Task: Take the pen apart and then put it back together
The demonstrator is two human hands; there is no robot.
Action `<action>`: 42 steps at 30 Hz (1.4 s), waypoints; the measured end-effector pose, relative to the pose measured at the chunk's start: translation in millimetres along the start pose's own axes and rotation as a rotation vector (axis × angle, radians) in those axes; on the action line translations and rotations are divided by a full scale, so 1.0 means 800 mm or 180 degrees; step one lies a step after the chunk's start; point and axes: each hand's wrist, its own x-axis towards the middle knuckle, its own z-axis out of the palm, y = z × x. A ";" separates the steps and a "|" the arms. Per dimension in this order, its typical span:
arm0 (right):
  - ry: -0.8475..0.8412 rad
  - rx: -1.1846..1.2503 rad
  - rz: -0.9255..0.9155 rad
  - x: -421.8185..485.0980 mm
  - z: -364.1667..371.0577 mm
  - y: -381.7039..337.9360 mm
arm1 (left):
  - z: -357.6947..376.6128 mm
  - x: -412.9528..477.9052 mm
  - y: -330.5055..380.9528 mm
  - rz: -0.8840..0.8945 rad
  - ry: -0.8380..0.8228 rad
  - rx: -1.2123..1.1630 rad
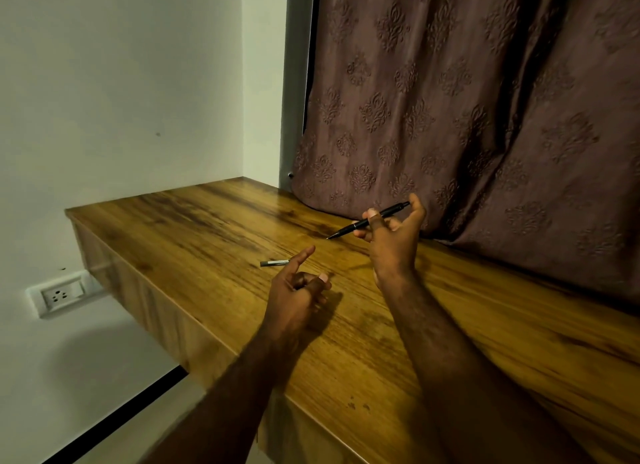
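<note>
Curling toward the palm, the lower fingers of your left hand (296, 290) hide what may sit inside them, so I cannot tell whether that hand holds anything; only its forefinger is stretched out straight. Part of the pen (358, 225) is covered by the fingers of your right hand (389, 245). Past your left forefinger, a small grey piece (274, 263) lies on the worktop (485, 325), too small to say what it is.

You have one pen, one grey piece and two hands in view.

Your right hand grips the black pen above the worktop, thumb and fingers pinched around its barrel. Its tip slants down toward your left side and its button end rises past your right fingertips. The pen is well apart from your left hand, which hovers lower and nearer to you. A brown curtain (485, 117) hangs beyond your right hand.
</note>
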 end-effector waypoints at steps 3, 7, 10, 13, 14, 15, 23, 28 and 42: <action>-0.0018 0.0090 0.0083 0.001 -0.002 0.004 | -0.001 -0.001 0.000 -0.0032 -0.0011 0.0027; -0.0007 0.0098 0.0135 0.002 -0.002 0.008 | -0.001 -0.002 0.003 -0.0068 -0.0034 -0.0002; 0.0045 0.0079 0.0121 0.002 -0.003 0.009 | 0.000 -0.003 0.005 -0.0084 -0.0046 -0.0011; 0.0163 0.0009 0.0057 0.004 -0.003 0.011 | 0.000 -0.004 0.004 -0.0090 -0.0049 0.0068; 0.0191 -0.0002 0.0041 0.004 -0.003 0.012 | 0.000 -0.004 0.004 -0.0098 -0.0037 0.0076; 0.0192 0.0000 0.0035 0.004 -0.004 0.012 | 0.000 -0.004 0.003 -0.0105 -0.0027 0.0078; 0.0030 0.0005 -0.0009 -0.002 0.001 0.012 | 0.002 -0.004 0.004 -0.0082 0.0011 0.0041; 0.0044 -0.0021 0.0022 -0.006 0.004 0.016 | -0.001 -0.003 0.004 -0.0121 -0.0015 0.0009; 0.0182 -0.0153 -0.0120 -0.008 0.003 0.018 | -0.001 -0.002 0.001 -0.0081 -0.0008 0.0114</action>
